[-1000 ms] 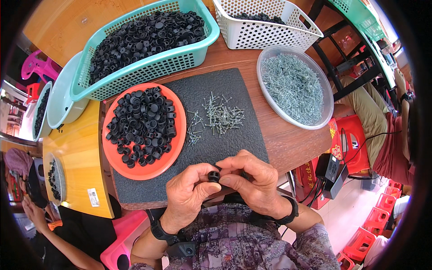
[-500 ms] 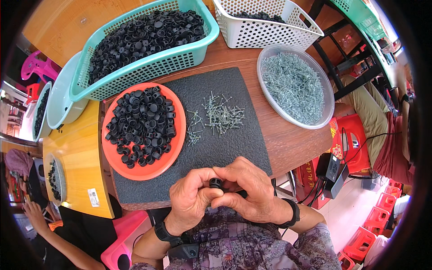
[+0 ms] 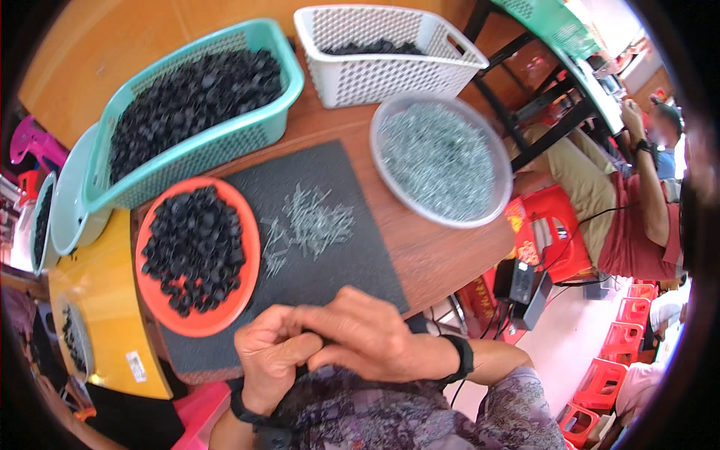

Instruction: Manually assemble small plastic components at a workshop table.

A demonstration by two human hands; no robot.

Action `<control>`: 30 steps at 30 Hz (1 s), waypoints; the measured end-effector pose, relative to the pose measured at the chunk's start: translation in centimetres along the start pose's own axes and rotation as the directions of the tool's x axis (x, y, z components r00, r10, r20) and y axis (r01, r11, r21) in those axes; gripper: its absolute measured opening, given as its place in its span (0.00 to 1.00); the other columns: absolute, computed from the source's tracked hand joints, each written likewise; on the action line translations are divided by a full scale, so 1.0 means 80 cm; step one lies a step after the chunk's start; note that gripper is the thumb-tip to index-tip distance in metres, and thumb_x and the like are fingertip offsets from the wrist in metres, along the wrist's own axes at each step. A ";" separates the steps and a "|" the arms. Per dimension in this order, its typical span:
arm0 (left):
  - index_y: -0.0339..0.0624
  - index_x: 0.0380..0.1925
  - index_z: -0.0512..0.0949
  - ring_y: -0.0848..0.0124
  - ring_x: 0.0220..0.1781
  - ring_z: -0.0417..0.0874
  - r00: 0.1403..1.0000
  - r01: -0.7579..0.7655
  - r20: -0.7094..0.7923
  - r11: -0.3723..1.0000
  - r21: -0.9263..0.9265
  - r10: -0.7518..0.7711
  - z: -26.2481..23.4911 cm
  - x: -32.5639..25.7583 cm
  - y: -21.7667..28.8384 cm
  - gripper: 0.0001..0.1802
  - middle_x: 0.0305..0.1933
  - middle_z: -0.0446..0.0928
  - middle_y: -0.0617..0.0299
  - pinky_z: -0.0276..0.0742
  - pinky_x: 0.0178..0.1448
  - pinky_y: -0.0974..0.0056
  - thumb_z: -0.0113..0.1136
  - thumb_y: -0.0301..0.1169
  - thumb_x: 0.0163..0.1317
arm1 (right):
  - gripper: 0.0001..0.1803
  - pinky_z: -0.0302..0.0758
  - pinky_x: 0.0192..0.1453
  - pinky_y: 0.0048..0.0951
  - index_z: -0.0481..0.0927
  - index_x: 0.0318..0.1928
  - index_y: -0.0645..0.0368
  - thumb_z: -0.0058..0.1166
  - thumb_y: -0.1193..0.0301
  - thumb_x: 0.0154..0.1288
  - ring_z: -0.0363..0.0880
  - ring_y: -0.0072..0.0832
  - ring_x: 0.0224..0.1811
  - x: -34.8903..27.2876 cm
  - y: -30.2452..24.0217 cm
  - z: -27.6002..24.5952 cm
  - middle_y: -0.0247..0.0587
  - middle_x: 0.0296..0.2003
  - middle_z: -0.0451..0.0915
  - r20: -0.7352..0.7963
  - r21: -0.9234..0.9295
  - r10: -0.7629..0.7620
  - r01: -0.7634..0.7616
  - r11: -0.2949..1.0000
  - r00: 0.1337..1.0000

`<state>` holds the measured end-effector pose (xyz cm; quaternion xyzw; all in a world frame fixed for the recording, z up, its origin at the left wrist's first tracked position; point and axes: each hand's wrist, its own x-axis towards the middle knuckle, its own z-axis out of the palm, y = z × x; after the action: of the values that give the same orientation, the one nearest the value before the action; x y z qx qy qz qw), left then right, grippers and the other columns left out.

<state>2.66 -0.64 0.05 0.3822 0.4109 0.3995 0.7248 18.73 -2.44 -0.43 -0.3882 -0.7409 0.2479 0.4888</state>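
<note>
My left hand (image 3: 274, 356) and my right hand (image 3: 367, 337) meet in front of the mat's near edge. Both are closed, fingers and thumbs pressed together around a small black plastic part (image 3: 327, 340). Fingers cover most of it, and motion smears the right hand a little. On the dark grey textured mat (image 3: 330, 281) lies a loose heap of thin silver screws (image 3: 319, 221). To its left, a red-orange plate (image 3: 251, 259) carries a pile of similar small black plastic parts (image 3: 196, 244).
Behind stand a teal basket (image 3: 274, 131) and a white basket (image 3: 375, 82), both holding black parts. A clear round tub (image 3: 390, 191) of screws sits right of the mat. A yellow table (image 3: 105, 300) adjoins at left. Another person (image 3: 637, 202) sits at far right.
The view has shifted, so the table things appear lower and further left. My right fingers have come over the black part, which showed plainly between both hands before and is mostly covered now.
</note>
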 end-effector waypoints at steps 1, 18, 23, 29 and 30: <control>0.30 0.29 0.75 0.75 0.21 0.75 0.999 0.028 0.040 0.997 -0.069 -0.025 -0.001 0.005 -0.003 0.08 0.26 0.77 0.58 0.69 0.24 0.73 0.62 0.23 0.54 | 0.30 0.69 0.28 0.35 0.73 0.50 0.69 0.65 0.74 0.43 0.68 0.37 0.26 -0.002 0.001 0.001 0.41 0.29 0.72 -0.004 -0.025 0.000 0.000 1.000 1.000; 0.31 0.43 0.76 0.80 0.27 0.78 0.880 -0.342 -0.074 0.732 0.589 0.470 -0.076 -0.032 0.029 0.11 0.27 0.79 0.63 0.73 0.31 0.76 0.57 0.21 0.60 | 0.07 0.64 0.26 0.17 0.78 0.34 0.67 0.57 0.75 0.55 0.69 0.14 0.24 0.168 0.075 -0.176 0.29 0.23 0.76 -0.371 -0.194 0.354 -0.444 0.875 0.858; 0.32 0.41 0.76 0.80 0.29 0.76 0.777 -0.266 -0.261 0.674 0.689 0.573 -0.116 -0.026 0.050 0.11 0.28 0.77 0.64 0.72 0.35 0.75 0.60 0.25 0.60 | 0.14 0.70 0.31 0.27 0.77 0.39 0.69 0.55 0.74 0.51 0.73 0.26 0.25 0.239 0.127 -0.236 0.38 0.21 0.74 -0.332 -0.694 0.108 -0.320 0.646 0.937; 0.31 0.38 0.77 0.73 0.32 0.76 0.703 -0.254 -0.064 0.334 0.908 0.709 -0.145 0.010 0.082 0.09 0.29 0.76 0.61 0.72 0.38 0.70 0.60 0.22 0.56 | 0.18 0.72 0.42 0.33 0.74 0.45 0.64 0.55 0.75 0.52 0.75 0.33 0.34 0.219 0.158 -0.207 0.45 0.31 0.76 -0.354 -0.710 -0.062 -0.225 0.667 0.933; 0.32 0.38 0.77 0.70 0.32 0.76 0.673 -0.241 0.002 0.217 0.946 0.740 -0.147 0.013 0.085 0.09 0.29 0.77 0.59 0.72 0.38 0.69 0.59 0.20 0.56 | 0.15 0.72 0.43 0.32 0.74 0.43 0.65 0.55 0.76 0.52 0.75 0.32 0.35 0.207 0.147 -0.194 0.44 0.34 0.76 -0.297 -0.691 -0.019 -0.202 0.694 0.955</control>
<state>-9.40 5.62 1.37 0.7116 0.5623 0.4071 0.1078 33.25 17.71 5.79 -0.6150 -0.6809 -0.0925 0.3868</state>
